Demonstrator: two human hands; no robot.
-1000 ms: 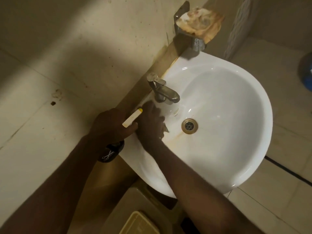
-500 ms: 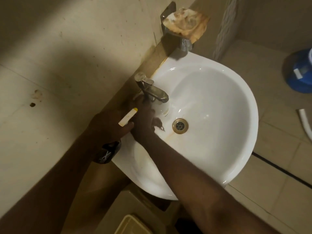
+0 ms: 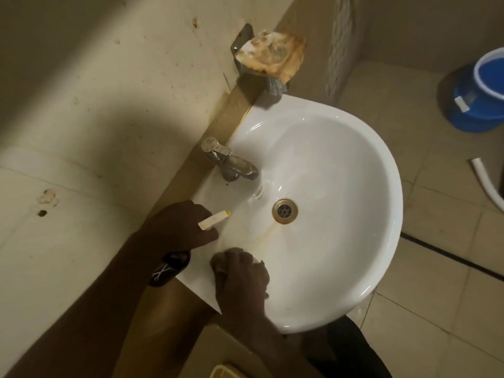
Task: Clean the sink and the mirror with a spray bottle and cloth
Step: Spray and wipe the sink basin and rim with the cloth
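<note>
The white sink (image 3: 341, 186) is fixed to the tiled wall, with a metal tap (image 3: 231, 162) at its left rim and a rust-stained streak running from the drain (image 3: 284, 211). My left hand (image 3: 177, 227) grips a dark spray bottle (image 3: 169, 268) over the sink's left rim, its white, yellow-tipped nozzle pointing into the basin. My right hand (image 3: 242, 279) holds a brownish cloth (image 3: 219, 264) pressed onto the sink's near-left rim; the hand hides most of the cloth. The mirror is out of view.
A wall-mounted metal soap dish (image 3: 272, 55) with a stained lump sits above the sink's far rim. A blue bucket (image 3: 480, 99) and a white hose (image 3: 488, 184) are on the tiled floor at right. A beige bin stands below the sink.
My right hand has slid with the cloth from beside the tap's base to the sink's near-left rim. My left hand keeps the spray bottle at the left rim.
</note>
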